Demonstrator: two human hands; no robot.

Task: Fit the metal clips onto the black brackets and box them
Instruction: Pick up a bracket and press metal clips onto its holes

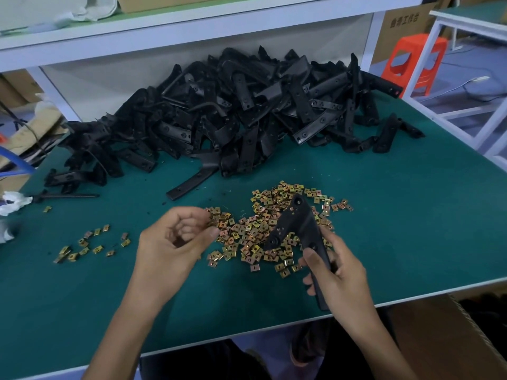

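Right hand grips a black bracket. Left hand fingers curl at the metal clips, maybe pinching one to push on next.

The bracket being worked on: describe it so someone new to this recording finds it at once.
On the green bench, a heap of black brackets lies at the back, with a spread of metal clips in front. Over the right of that spread, the right hand grips one black bracket by its lower arm. It alone is held off the bench.
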